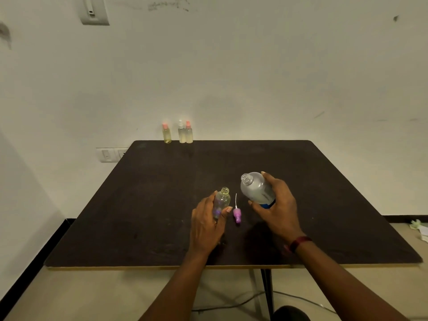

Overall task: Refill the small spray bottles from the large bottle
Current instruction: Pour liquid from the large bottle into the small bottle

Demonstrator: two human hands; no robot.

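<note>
My left hand (207, 225) grips a small clear spray bottle (222, 199) with its neck open and no cap on. The bottle's purple spray cap (237, 214) with its white tube lies on the dark table (143, 205) just right of that bottle. My right hand (278, 209) holds the large clear bottle (254, 187), uncapped and tilted with its mouth toward the small bottle, a blue label near its base. The two mouths are apart.
Three small spray bottles stand at the table's far edge against the wall: one with a pink cap (167, 133), one with a clear cap (181, 134), one more with a pink cap (189, 132). A cable (231, 304) runs on the floor under the table.
</note>
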